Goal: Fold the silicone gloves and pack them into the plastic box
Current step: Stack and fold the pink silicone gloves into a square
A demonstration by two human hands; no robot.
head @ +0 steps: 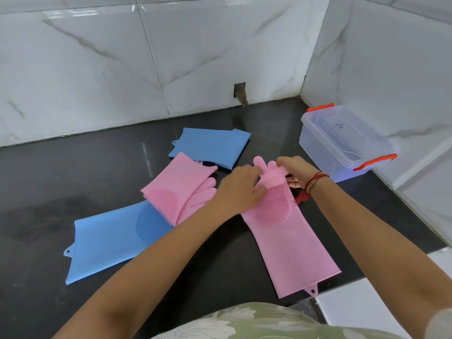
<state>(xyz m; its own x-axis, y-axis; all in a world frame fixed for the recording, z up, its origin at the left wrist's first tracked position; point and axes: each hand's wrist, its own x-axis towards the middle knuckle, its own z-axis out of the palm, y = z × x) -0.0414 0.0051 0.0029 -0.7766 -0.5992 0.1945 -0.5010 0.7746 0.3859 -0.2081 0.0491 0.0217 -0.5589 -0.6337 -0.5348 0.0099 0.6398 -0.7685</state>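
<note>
A long pink silicone glove [291,243] lies stretched toward me on the black counter, bristle palm up. My left hand [238,188] presses on its palm and pinches the finger end. My right hand [294,168] grips the glove's fingers, bent back over the palm. A second pink glove [178,189] lies folded to the left, resting on a flat blue glove [110,238]. Another blue glove [210,146] lies folded farther back. The clear plastic box [342,143] with orange latches stands open at the right, nothing in it.
The black counter [73,182] meets marble-tiled walls at the back and right, forming a corner behind the box. A small hole [240,92] is in the back wall. White tiles [354,304] border the counter at the near right.
</note>
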